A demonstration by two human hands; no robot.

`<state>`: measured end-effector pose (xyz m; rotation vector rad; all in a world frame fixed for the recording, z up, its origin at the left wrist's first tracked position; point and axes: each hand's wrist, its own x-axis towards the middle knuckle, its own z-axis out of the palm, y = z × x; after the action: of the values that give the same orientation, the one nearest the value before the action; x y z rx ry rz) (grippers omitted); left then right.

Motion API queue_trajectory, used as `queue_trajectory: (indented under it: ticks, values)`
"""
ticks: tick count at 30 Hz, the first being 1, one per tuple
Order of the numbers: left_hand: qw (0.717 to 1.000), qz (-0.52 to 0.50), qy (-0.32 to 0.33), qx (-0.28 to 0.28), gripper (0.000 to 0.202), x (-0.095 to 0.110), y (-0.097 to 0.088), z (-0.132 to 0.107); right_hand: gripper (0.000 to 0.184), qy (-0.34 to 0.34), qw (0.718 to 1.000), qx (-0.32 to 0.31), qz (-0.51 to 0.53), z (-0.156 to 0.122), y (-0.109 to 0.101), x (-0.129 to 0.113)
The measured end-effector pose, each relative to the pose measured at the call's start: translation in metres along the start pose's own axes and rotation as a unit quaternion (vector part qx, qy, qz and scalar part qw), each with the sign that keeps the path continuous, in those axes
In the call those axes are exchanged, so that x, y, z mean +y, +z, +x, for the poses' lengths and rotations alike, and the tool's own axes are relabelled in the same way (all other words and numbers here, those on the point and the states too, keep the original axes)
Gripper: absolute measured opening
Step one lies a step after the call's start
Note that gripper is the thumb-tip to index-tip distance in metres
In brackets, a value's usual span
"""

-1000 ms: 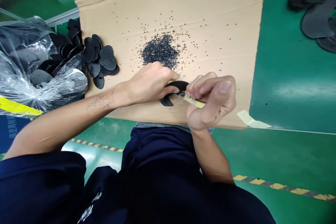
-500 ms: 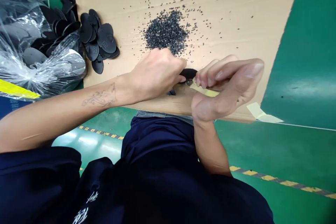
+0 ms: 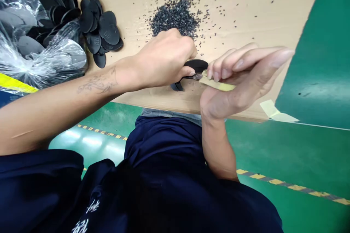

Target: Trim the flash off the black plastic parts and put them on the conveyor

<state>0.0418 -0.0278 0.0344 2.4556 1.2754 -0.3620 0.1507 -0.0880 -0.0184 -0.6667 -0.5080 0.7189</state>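
Note:
My left hand (image 3: 164,58) is curled closed around a black curved rubber piece (image 3: 194,66), holding it just above a cardboard sheet (image 3: 246,14). My right hand (image 3: 240,80) is closed on a small knife with a tape-wrapped yellowish handle (image 3: 218,85); its blade tip touches the rubber piece between the two hands. Just beyond my left hand a heap of small black trimmings (image 3: 175,14) lies on the cardboard, with loose bits scattered around it.
A pile of black oval rubber parts (image 3: 100,34) lies at the cardboard's left edge, spilling from a clear plastic bag (image 3: 35,54) holding more of them. The green tabletop (image 3: 322,62) extends to the right. Tape (image 3: 277,113) fixes the cardboard's near corner. My dark blue clothing fills the lower view.
The view has moved closer and lower, so the hands appear larger and the trimmings pile sits higher. Both hands keep their grip, and the knife stays against the rubber piece.

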Motion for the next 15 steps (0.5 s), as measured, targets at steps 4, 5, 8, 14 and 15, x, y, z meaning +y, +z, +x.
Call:
queue_trajectory:
  ticks: [4, 5, 8, 14, 15]
  values:
    - [0.998, 0.063, 0.014, -0.004, 0.018, 0.0064, -0.0049, -0.0028, 0.043, -0.001, 0.999, 0.014, -0.032, -0.0021, 0.0001, -0.0009]
    - [0.997, 0.071, 0.017, -0.003, 0.018, 0.0071, -0.0049, -0.0031, 0.043, -0.001, 0.999, 0.013, -0.046, -0.0026, -0.0003, -0.0006]
    - [0.998, 0.054, 0.016, 0.003, 0.017, 0.0067, -0.0031, -0.0034, 0.045, -0.003, 0.997, 0.0, -0.071, -0.0035, -0.0025, 0.0019]
    - [1.0, 0.008, 0.017, -0.001, 0.019, 0.0005, -0.0026, 0.0002, 0.047, -0.019, 0.998, -0.002, -0.063, -0.0034, -0.0031, 0.0047]
    - [1.0, 0.005, 0.023, -0.005, 0.019, -0.0007, -0.0032, 0.0012, 0.046, -0.018, 0.998, 0.0, -0.062, -0.0038, -0.0029, 0.0047]
